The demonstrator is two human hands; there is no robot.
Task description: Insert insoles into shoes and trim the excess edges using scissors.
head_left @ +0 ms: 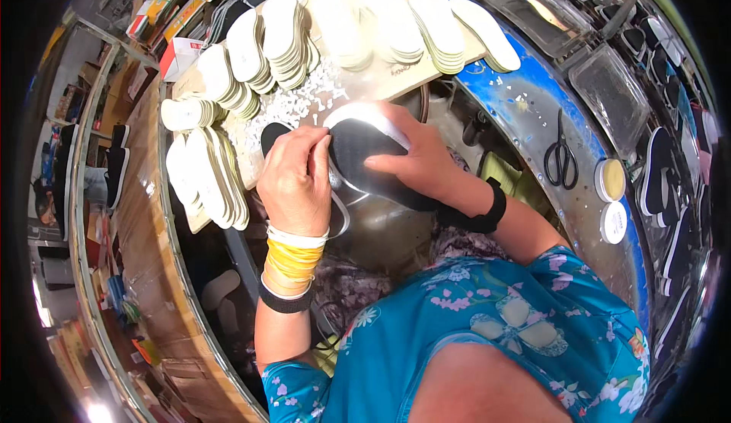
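Observation:
A black shoe insole [364,146] with a white rim lies across a shiny metal bowl [388,229] in front of me. My right hand [417,156] rests flat on the insole's right side and holds it in place. My left hand [295,181] pinches the insole's left edge with bent fingers; several yellow and white bands and a black band ring that wrist. A second dark insole end [272,135] shows just left of my left hand.
Stacks of white insoles [283,36] cover the wooden board [396,80] ahead and lean at the left [207,175]. Small white scraps [293,105] litter the board. Black scissors [562,160] and two round tins [609,179] lie on the blue surface at right.

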